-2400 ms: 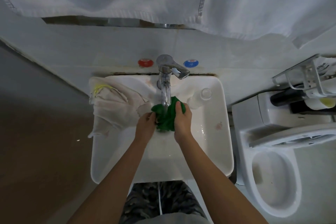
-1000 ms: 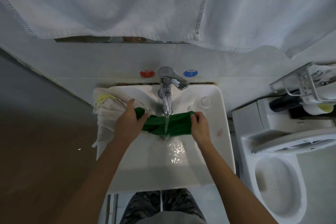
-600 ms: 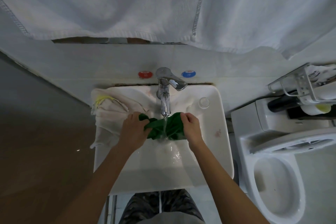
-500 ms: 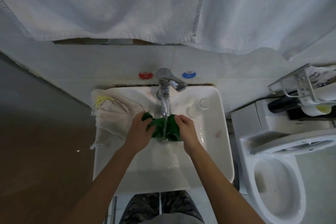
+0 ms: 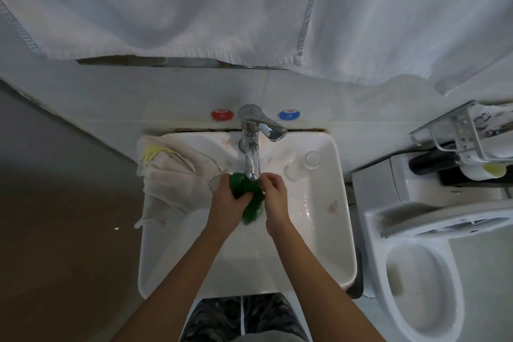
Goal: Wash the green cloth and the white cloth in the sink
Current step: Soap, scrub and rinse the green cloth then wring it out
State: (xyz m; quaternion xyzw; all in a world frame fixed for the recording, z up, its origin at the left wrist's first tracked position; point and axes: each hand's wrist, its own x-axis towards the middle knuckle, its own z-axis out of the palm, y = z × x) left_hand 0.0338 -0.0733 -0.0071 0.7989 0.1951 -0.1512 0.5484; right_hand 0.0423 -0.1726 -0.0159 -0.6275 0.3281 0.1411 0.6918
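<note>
Your left hand (image 5: 226, 204) and right hand (image 5: 274, 197) both clutch the bunched green cloth (image 5: 251, 203) under the tap (image 5: 251, 147), over the white sink (image 5: 337, 230). The white cloth (image 5: 177, 175) drapes over the sink's left rim. White towels (image 5: 194, 3) hang above; a toilet (image 5: 422, 280) stands on the right.

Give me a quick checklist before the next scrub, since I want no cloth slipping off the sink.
1. Left hand grips the green cloth: ok.
2. Right hand grips it too: ok.
3. Green cloth sits under the faucet spout: ok.
4. Water running: cannot tell.
5. White cloth lies wholly inside the sink: not ok, it drapes over the left rim.
6. Clear glass stands apart from the hands: ok.
</note>
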